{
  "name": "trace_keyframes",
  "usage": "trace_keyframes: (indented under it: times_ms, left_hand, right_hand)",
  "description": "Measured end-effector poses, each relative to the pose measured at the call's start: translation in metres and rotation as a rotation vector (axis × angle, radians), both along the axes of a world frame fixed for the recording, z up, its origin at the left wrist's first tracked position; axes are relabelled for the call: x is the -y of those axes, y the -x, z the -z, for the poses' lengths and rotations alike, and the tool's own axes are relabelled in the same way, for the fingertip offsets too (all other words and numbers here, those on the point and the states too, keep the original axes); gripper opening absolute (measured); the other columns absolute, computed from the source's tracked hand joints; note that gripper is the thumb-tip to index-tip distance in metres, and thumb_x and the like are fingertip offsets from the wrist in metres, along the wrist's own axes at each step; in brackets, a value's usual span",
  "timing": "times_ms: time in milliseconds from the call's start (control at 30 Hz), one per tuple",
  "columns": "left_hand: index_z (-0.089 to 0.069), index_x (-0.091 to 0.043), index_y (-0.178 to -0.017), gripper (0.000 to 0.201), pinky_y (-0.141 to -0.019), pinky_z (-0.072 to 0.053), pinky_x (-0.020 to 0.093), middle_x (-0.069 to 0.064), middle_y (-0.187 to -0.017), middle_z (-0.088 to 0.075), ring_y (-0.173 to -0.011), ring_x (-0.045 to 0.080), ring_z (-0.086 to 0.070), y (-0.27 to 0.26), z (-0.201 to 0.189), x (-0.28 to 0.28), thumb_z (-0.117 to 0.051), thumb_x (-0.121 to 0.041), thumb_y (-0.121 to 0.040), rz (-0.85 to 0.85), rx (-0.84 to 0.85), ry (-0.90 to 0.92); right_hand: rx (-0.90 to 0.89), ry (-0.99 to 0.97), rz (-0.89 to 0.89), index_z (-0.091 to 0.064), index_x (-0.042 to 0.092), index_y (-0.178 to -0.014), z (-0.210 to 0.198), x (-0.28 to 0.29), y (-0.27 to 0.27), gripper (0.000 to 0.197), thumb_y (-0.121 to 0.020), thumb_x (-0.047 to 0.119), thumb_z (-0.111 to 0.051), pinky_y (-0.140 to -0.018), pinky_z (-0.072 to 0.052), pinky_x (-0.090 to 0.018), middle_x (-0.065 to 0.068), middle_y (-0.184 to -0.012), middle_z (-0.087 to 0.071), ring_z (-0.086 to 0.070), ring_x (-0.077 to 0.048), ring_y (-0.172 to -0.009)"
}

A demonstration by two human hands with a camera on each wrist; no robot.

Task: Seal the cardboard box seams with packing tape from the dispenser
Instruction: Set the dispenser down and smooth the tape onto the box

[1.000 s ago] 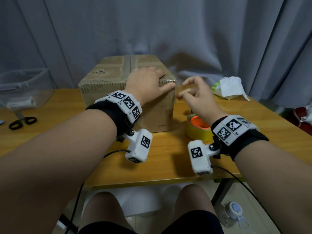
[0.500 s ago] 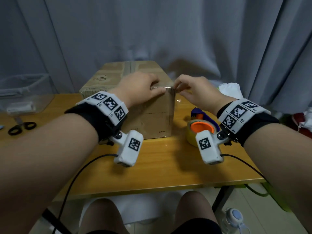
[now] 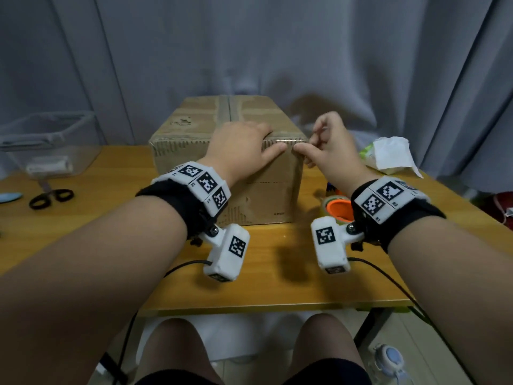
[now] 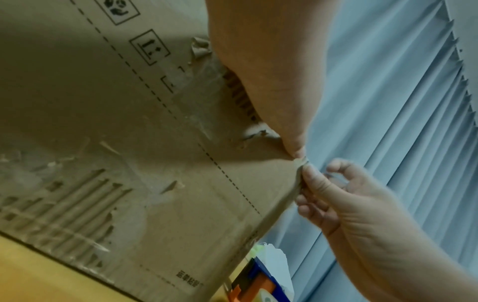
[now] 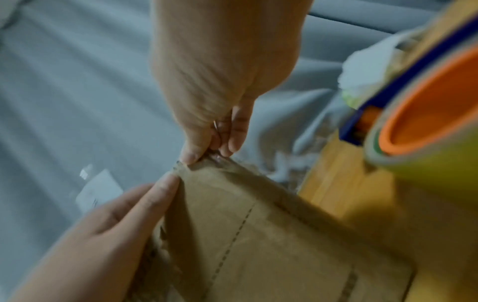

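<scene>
A worn cardboard box (image 3: 266, 195) stands mid-table, its top centre seam taped. My left hand (image 3: 249, 143) lies flat on the top front edge, thumb pressing the front face just below a shiny strip of tape (image 3: 288, 140). My right hand (image 3: 306, 143) is at the front right corner, thumb and curled fingers pinching the tape end against it. The left wrist view shows both thumbs meeting at that corner (image 4: 301, 161). In the right wrist view the pinch (image 5: 204, 151) sits on the corner of the box (image 5: 258, 235). The tape dispenser (image 3: 340, 209), with orange core and yellow roll, rests right of the box, behind my right wrist.
Black scissors (image 3: 51, 197) and a clear plastic bin (image 3: 50, 145) are at the table's left. A white tissue pack (image 3: 391, 155) lies at the back right. A grey curtain hangs close behind. The table's front edge (image 3: 277, 307) is just above my knees.
My right hand has come in from the right of the box to its front right corner, bringing the tape end onto the cardboard. My left hand has stayed on the top edge.
</scene>
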State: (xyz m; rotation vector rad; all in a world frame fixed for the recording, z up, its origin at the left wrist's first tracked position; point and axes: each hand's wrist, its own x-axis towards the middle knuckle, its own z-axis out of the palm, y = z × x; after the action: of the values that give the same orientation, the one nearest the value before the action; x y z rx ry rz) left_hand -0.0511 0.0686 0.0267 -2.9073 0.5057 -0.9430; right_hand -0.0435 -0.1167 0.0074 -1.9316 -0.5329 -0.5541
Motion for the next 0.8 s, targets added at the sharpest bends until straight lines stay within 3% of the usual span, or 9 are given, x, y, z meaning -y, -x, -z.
trace_keyframes:
  times_ms: [133,233,367,433,533,600,667,733,800]
  left_hand:
    - [-0.059,-0.025,-0.120,0.053,-0.072,-0.043,0.034,0.005,-0.111,-0.067,-0.101,0.029,-0.061,0.002,-0.001,0.001,-0.035,-0.062,-0.090,-0.004,0.003,-0.001]
    - [-0.059,-0.024,-0.121,0.053,-0.072,-0.043,0.035,0.005,-0.112,-0.067,-0.102,0.029,-0.061,0.004,-0.001,0.001,-0.035,-0.061,-0.090,-0.016,-0.004,0.000]
    - [-0.059,-0.024,-0.119,0.055,-0.070,-0.042,0.035,0.004,-0.109,-0.068,-0.100,0.029,-0.061,0.005,-0.001,0.001,-0.034,-0.063,-0.090,-0.019,-0.009,0.001]
    - [-0.059,-0.024,-0.119,0.056,-0.071,-0.043,0.035,0.004,-0.109,-0.068,-0.100,0.029,-0.061,0.004,0.000,0.001,-0.033,-0.063,-0.090,-0.032,-0.015,-0.003]
    - [-0.057,-0.023,-0.121,0.054,-0.074,-0.043,0.036,0.006,-0.113,-0.066,-0.104,0.031,-0.060,0.006,-0.001,0.000,-0.031,-0.061,-0.092,-0.034,-0.017,-0.017]
    - [-0.055,-0.025,-0.125,0.051,-0.076,-0.042,0.037,0.006,-0.120,-0.064,-0.108,0.031,-0.059,0.009,-0.001,0.001,-0.025,-0.054,-0.096,0.000,-0.018,-0.011]
    - [-0.051,-0.027,-0.130,0.048,-0.082,-0.042,0.037,0.003,-0.131,-0.059,-0.114,0.029,-0.057,0.010,0.000,0.002,-0.020,-0.047,-0.100,0.028,-0.024,0.001]
    - [-0.049,-0.028,-0.132,0.048,-0.087,-0.042,0.038,0.001,-0.136,-0.055,-0.118,0.028,-0.055,0.008,0.002,0.003,-0.019,-0.046,-0.100,0.020,-0.024,-0.003]
    - [-0.050,-0.027,-0.132,0.048,-0.088,-0.042,0.038,0.000,-0.138,-0.053,-0.118,0.027,-0.055,0.004,0.003,0.003,-0.020,-0.047,-0.100,0.005,-0.039,-0.004]
  right_hand:
    - [-0.171,-0.235,-0.069,-0.042,0.016,-0.074,0.025,-0.007,-0.005,0.028,-0.086,0.009,-0.066,-0.044,-0.048,-0.022,-0.006,-0.061,-0.048,-0.051,-0.005,-0.042]
    - [-0.268,-0.181,-0.078,-0.042,0.015,-0.070,0.041,-0.005,-0.008,0.030,-0.085,0.010,-0.068,-0.044,-0.047,-0.022,-0.005,-0.056,-0.050,-0.051,-0.007,-0.040]
    - [-0.422,-0.009,-0.093,-0.044,0.013,-0.071,0.051,0.001,-0.009,0.030,-0.081,0.016,-0.072,-0.051,-0.053,-0.034,-0.005,-0.053,-0.057,-0.058,-0.017,-0.044]
    - [-0.423,0.151,-0.051,-0.049,0.007,-0.080,0.043,0.001,-0.008,0.029,-0.079,0.022,-0.074,-0.056,-0.058,-0.040,-0.008,-0.064,-0.060,-0.063,-0.023,-0.053]
    - [-0.209,0.190,0.045,-0.043,0.011,-0.112,0.016,-0.001,-0.010,0.048,-0.079,0.028,-0.074,-0.052,-0.057,-0.027,-0.002,-0.087,-0.056,-0.061,-0.018,-0.068]
    - [-0.037,0.183,0.033,-0.032,0.016,-0.137,0.003,-0.005,-0.014,0.056,-0.090,0.032,-0.060,-0.078,-0.055,-0.025,-0.002,-0.111,-0.056,-0.060,-0.016,-0.095]
    - [0.089,0.324,0.025,-0.029,0.010,-0.145,0.005,-0.015,-0.018,0.052,-0.098,0.031,-0.040,-0.110,-0.031,-0.027,-0.013,-0.140,-0.043,-0.041,-0.024,-0.131]
    - [0.109,0.275,0.033,-0.037,0.007,-0.141,0.017,-0.030,-0.018,0.048,-0.099,0.028,-0.032,-0.115,-0.019,-0.025,-0.019,-0.145,-0.035,-0.029,-0.025,-0.138]
    - [0.119,0.067,0.061,-0.036,0.009,-0.141,0.031,-0.042,-0.014,0.045,-0.099,0.025,-0.033,-0.111,-0.021,-0.017,-0.018,-0.144,-0.034,-0.030,-0.017,-0.134]
